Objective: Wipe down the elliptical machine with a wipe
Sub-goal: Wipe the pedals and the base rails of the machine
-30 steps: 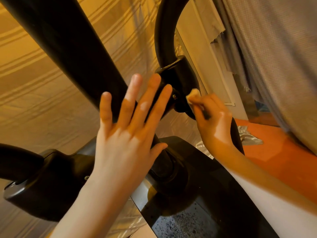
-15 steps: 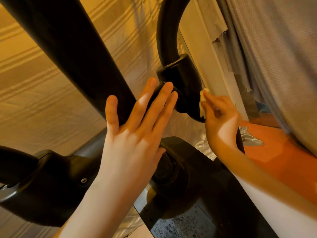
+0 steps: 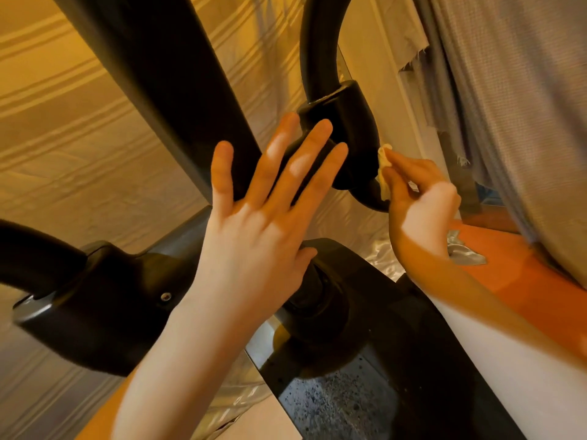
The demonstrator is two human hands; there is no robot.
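The black elliptical machine point(image 3: 165, 90) fills the middle of the view, with a thick slanted post and a curved arm bar joined by a pivot joint point(image 3: 349, 122). My left hand point(image 3: 263, 223) lies flat with straight, spread fingers against the post and the joint's left side. My right hand point(image 3: 419, 204) pinches a small pale yellow wipe point(image 3: 383, 168) and presses it on the right underside of the joint, where the curved bar bends. Part of the wipe is hidden behind my fingers.
A second pivot housing and arm bar point(image 3: 95, 296) sit at lower left. The machine's dark base cover point(image 3: 365, 360) lies below my hands. A beige striped curtain point(image 3: 63, 138) hangs behind, grey cloth point(image 3: 524, 106) at the right, and an orange floor point(image 3: 524, 281) with crumpled silver foil point(image 3: 463, 252).
My right hand with the wipe has slid from the joint's front round to its right lower side. My left hand has shifted slightly up and right along the post.
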